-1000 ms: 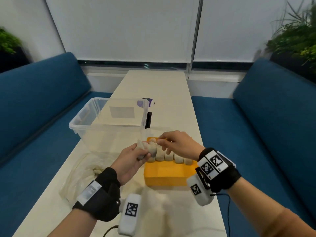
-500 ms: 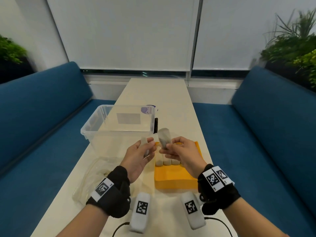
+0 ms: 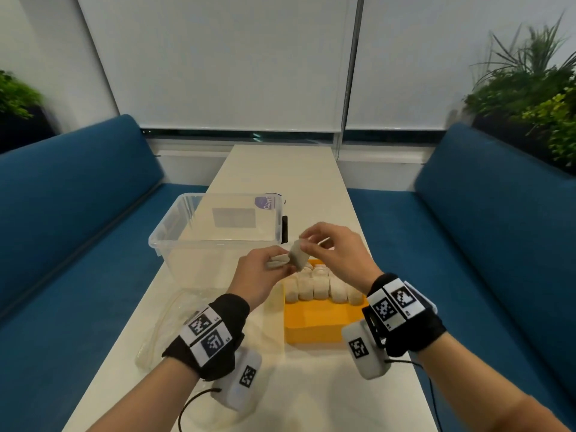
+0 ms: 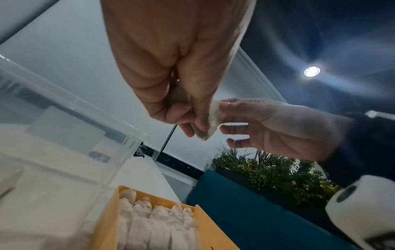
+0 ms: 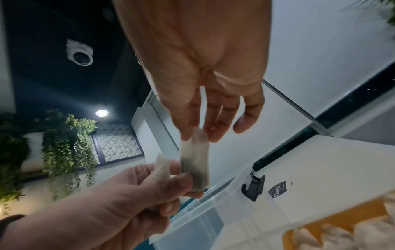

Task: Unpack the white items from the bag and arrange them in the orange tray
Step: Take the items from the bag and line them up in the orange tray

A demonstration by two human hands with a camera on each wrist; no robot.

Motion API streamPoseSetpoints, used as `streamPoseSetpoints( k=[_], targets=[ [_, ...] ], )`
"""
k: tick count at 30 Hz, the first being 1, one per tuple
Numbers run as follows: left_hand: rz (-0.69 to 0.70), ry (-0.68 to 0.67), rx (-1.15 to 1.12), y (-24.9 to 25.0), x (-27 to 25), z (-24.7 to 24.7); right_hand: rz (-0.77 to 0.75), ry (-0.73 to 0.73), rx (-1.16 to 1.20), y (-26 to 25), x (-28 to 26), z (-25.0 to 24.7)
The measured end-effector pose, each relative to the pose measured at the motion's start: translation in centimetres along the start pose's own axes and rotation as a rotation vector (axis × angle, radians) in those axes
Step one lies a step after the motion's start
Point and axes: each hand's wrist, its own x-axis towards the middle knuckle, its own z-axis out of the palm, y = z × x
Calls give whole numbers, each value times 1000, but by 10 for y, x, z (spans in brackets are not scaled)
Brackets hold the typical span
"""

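Both hands raised over far end of tray, close together. Left hand (image 3: 260,271) fingers curled, pinching a small flat white paper sachet (image 3: 278,262); thumb on top. Right hand (image 3: 338,255) pinches a second white sachet w/ dark contents (image 3: 296,258) by its top edge betw. thumb and forefinger; other fingers loose, spread. The 2 sachets sit just beside each other, lower corner of right one against left fingertips (image 5: 183,177) in right wrist view.

Rectangular orange plastic tray (image 3: 314,325) on the long white table (image 3: 280,169), below and near side of the hands. Row of white sachets (image 3: 318,286) stands upright, packed side by side across tray's far half; near half bare orange.

Crumpled clear plastic bag (image 3: 165,325) lies flat on table left of tray, under left forearm. Contents of bag: can't tell.

Clear lidless plastic storage bin (image 3: 215,232) beyond bag, touching-close to tray's far-left corner. Blue sofas (image 3: 78,198) both sides of table; plants at the corners.
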Motion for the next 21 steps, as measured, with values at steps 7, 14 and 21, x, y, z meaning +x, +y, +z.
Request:
streamPoseSetpoints(
  k=[7, 14, 21],
  targets=[
    [-46, 20, -131, 0, 6, 4, -67, -2, -62, -2, 7, -21],
    [-231, -62, -212, -1, 10, 17, -74, -49, -228, 6, 19, -39],
    [-558, -195, -489, -16, 8, 18, 49, -229, -493, 57, 38, -25]
  ],
)
